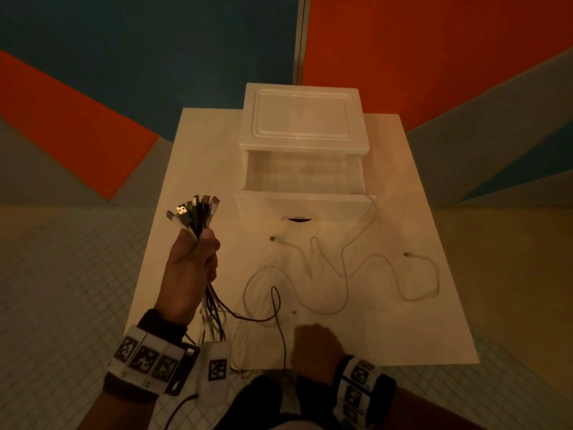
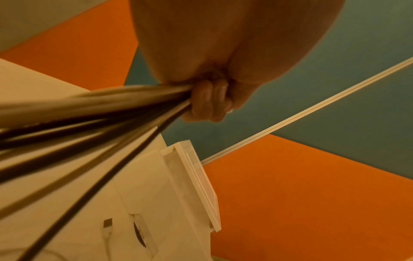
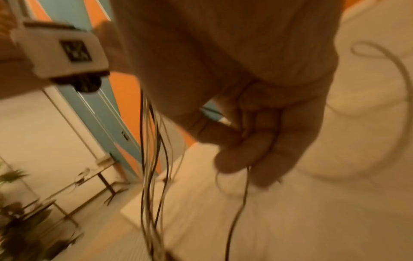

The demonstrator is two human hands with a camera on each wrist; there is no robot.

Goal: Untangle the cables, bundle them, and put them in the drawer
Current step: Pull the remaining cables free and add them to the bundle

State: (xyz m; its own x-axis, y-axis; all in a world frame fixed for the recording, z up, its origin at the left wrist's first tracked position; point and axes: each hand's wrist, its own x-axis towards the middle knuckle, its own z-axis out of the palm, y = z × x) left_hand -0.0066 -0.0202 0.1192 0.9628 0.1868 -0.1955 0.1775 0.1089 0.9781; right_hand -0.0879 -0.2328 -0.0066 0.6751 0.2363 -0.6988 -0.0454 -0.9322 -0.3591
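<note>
At the left of the head view the left hand (image 1: 190, 268) is fisted tight round a bunch of black and white cables (image 1: 198, 212), plug ends fanned above the knuckles and tails hanging below. At lower centre the right hand (image 1: 316, 349), fingers curled, pinches a thin dark cable (image 1: 279, 324). Two loose white cables (image 1: 341, 274) sprawl mid-frame on the white table (image 1: 434, 321), before the translucent white plastic drawer (image 1: 302, 206), pulled open.
</note>
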